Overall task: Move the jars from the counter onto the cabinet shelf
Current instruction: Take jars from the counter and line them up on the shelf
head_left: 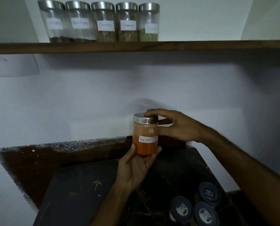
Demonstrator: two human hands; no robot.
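shelf [185,45] above, five jars in a row, room at right | counter [87,193] below | chilli jar [145,136] aloft: left hand [136,168] cups base, right hand [176,126] pinches lid [144,118] | glass looks smooth, breakable, part-full; grip the body

One view only, from the person's head, facing the white wall straight on. It looks down over the dark worktop [80,190], whose far edge meets the wall mid-frame, and up to the wooden shelf [185,45] near the top. Close in: both forearms reach from the bottom and right edges. Wide-angle bend curves the shelf's front edge; the corners go dim and soft, probably lens falloff.
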